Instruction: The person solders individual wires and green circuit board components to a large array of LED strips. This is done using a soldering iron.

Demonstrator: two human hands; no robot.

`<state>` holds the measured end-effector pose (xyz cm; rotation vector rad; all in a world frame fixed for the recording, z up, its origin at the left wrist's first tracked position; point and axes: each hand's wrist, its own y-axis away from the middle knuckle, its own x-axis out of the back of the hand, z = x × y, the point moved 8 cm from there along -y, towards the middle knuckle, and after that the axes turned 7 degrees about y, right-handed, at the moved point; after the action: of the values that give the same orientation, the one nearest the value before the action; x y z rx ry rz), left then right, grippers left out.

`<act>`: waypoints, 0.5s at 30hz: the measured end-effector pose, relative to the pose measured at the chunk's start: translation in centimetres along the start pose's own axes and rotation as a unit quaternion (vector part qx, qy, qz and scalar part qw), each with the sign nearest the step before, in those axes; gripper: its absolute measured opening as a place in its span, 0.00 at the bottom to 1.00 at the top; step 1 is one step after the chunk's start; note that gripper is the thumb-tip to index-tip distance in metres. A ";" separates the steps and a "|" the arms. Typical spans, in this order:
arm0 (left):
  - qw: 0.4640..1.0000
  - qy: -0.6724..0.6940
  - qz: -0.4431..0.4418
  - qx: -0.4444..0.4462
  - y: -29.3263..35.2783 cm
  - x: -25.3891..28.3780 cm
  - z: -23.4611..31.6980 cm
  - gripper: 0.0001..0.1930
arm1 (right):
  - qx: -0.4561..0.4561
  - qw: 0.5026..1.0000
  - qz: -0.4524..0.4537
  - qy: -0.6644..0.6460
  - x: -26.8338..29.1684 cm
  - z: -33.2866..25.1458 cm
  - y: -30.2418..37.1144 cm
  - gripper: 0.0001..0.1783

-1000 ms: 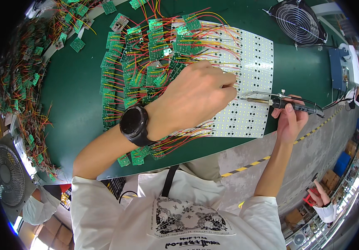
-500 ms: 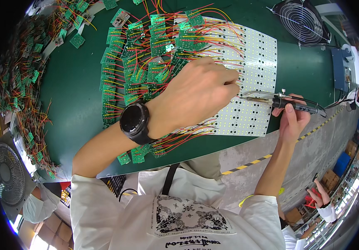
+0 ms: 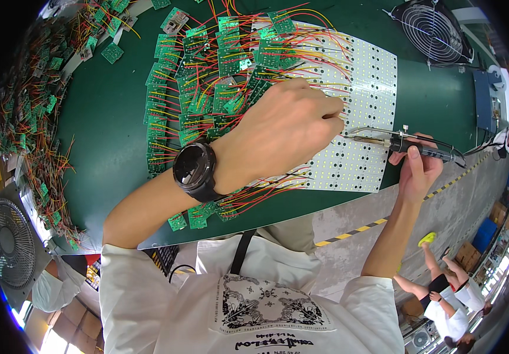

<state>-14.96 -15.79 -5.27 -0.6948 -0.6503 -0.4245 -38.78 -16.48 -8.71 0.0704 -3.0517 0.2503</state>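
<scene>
My left hand (image 3: 293,127), with a black watch on its wrist, reaches across the white panel (image 3: 369,88) dotted with small yellowish LEDs. Its thumb and fingers are pressed together close to the panel, and what they pinch is hidden. Within my right hand (image 3: 418,172) is a black soldering iron (image 3: 408,145) with a thin curved metal tube fixed alongside. The iron points left, its tip by my left fingertips. Small green circuit boards (image 3: 229,62) lie in rows left of the panel; their red, yellow and black wires run over its left side and partly under my left hand.
A large heap of wired boards (image 3: 30,112) fills the table's left end. A fan with a wire guard (image 3: 434,29) stands at the far right, near a blue-grey box (image 3: 483,100). Another fan (image 3: 11,242) is at lower left. People (image 3: 446,312) are at lower right.
Both hands keep nearly the same pose, with the iron's tip still beside my left fingers. The view has shifted slightly. At lower right, more of the people has come into view.
</scene>
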 end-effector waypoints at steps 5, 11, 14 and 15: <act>1.000 -0.006 0.009 -0.006 0.0 0.1 0.0 0.06 | 0.011 1.000 0.000 -0.014 0.0 -0.2 -0.2 0.13; 1.000 -0.005 0.014 -0.015 -0.2 0.2 0.3 0.06 | -0.003 0.999 0.033 -0.037 0.8 0.0 -0.1 0.13; 1.000 -0.013 -0.001 -0.012 -0.1 0.2 0.3 0.06 | -0.003 0.999 0.042 -0.033 0.8 -0.2 -0.3 0.13; 1.000 -0.016 0.003 -0.014 -0.2 0.3 0.4 0.06 | 0.002 0.999 0.040 -0.033 0.8 -0.4 -0.3 0.13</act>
<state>-14.96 -15.70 -4.75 -0.7317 -0.6741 -0.4192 -39.50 -16.77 -8.23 -0.0447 -3.1235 0.2648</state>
